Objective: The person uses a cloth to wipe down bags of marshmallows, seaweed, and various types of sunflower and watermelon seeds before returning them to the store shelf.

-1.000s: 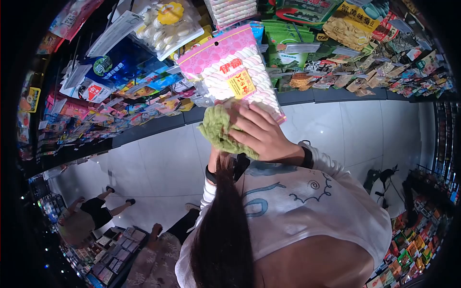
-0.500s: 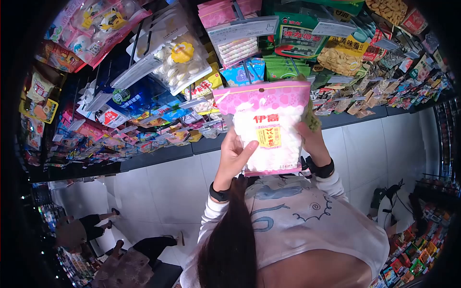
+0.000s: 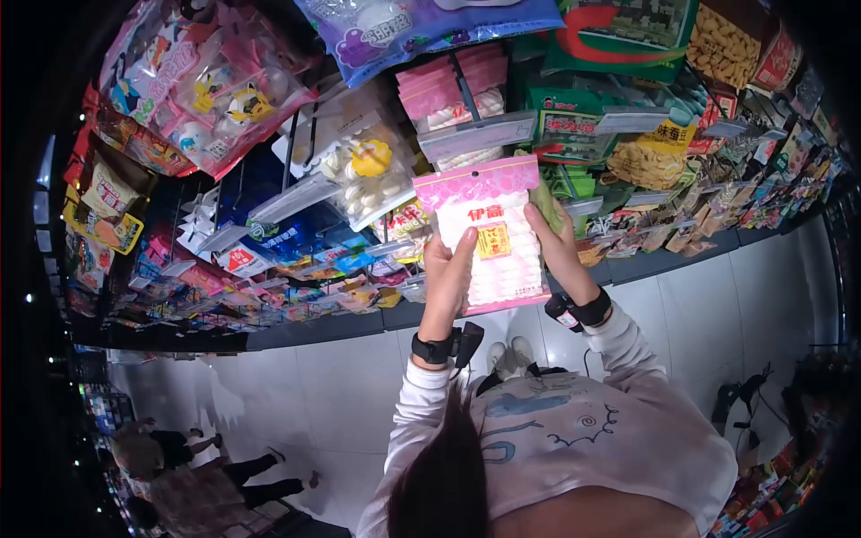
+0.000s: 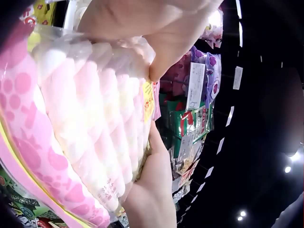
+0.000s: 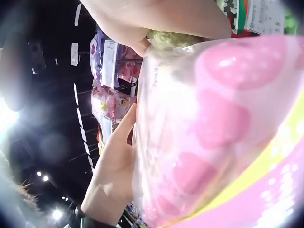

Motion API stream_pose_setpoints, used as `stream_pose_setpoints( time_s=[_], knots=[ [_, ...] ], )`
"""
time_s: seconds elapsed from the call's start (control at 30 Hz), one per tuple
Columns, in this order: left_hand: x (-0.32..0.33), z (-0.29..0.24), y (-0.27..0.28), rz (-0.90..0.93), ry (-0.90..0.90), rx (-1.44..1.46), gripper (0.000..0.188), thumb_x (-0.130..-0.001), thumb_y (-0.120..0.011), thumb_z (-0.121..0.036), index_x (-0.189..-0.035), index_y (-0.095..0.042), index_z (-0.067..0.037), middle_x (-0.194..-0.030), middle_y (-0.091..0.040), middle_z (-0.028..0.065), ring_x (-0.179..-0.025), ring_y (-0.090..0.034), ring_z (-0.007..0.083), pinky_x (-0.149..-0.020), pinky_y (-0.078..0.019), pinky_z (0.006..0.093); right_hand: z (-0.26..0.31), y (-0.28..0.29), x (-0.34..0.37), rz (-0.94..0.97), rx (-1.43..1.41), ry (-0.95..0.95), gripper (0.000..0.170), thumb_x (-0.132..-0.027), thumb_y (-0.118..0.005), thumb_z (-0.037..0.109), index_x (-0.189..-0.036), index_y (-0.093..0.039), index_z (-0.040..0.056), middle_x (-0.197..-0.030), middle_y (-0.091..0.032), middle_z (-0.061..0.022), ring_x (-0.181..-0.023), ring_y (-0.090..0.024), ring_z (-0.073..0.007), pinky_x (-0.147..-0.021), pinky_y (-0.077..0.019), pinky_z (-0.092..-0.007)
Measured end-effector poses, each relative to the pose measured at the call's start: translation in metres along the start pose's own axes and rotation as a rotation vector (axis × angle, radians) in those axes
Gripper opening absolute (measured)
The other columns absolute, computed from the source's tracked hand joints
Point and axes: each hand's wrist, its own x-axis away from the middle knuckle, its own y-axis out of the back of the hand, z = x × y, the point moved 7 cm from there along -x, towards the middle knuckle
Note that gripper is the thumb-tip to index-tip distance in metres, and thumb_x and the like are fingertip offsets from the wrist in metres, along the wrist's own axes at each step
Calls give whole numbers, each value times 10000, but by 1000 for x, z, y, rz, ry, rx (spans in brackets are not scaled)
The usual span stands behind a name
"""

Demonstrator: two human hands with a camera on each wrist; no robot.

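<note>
A clear-fronted bag of pink and white twisted marshmallows (image 3: 502,280), with a pink top band and a yellow label, is held upright before the shelf. My left hand (image 3: 446,273) grips its left edge, thumb on the front and fingers behind. At the right edge my right hand (image 3: 563,255) grips the bag, thumb in front, with a crumpled green cloth (image 3: 545,208) tucked between hand and bag. The right wrist view shows the cloth (image 5: 173,40) beneath the right hand (image 5: 161,19). In the left wrist view the left hand (image 4: 152,28) lies across the bag's side.
Similar pink marshmallow bags (image 3: 448,94) hang on a hook right behind, above a price tag holder (image 3: 475,134). A purple bag (image 3: 430,31) hangs overhead, green bags (image 3: 569,125) to the right. Below lies a tiled floor (image 3: 341,394); other people (image 3: 193,480) are at lower left.
The right hand with the green cloth has left the bag's front and now grips the right edge. The left hand has come into view at the left edge. More of the hanging packets shows.
</note>
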Motion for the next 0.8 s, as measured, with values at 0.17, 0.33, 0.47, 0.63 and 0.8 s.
stream_pose_setpoints(
  time_s=[0.17, 0.33, 0.47, 0.63, 0.8],
  knots=[
    [-20, -17, -6, -56, -110, -123, 303, -863, -590, -110, -1122, -488, 9, -1021, -604, 70, -891, -557, 83, -768, -442, 232, 11, -7, -25, -36, -2, 81, 315, -865, -580, 138, -1140, -505, 1, -1015, -572, 0, -890, -501, -45, -771, -405, -195],
    [-43, -48, -24, -24, -226, -219, 322, -859, -596, -111, -1131, -478, 15, -1011, -601, 66, -883, -549, 81, -752, -433, 221, 40, -20, -49, -51, -101, 160, 287, -866, -564, 120, -1123, -512, 1, -1011, -571, -1, -888, -503, -52, -786, -399, -202],
    [-53, -51, -28, -14, -193, -179, 326, -861, -588, -93, -1148, -471, 8, -1014, -599, 67, -882, -550, 87, -758, -433, 224, 31, -16, -63, -47, -141, 161, 288, -858, -560, 101, -1122, -512, 0, -1005, -575, -2, -876, -509, -55, -779, -401, -201],
    [-64, -35, -20, -38, -140, -129, 306, -853, -588, -60, -1131, -477, 4, -1013, -597, 61, -861, -546, 79, -729, -433, 211, 26, -16, -70, -77, -117, 101, 286, -838, -558, 103, -1103, -521, -1, -947, -580, 4, -816, -517, -55, -726, -398, -189],
    [-63, -37, -17, -104, -52, -371, 259, -849, -588, -47, -1085, -497, 4, -969, -606, 49, -814, -541, 62, -675, -423, 194, 4, 2, -75, -108, -59, 77, 282, -834, -552, 107, -1092, -524, -6, -924, -573, 12, -773, -493, -43, -675, -384, -193]
  ],
)
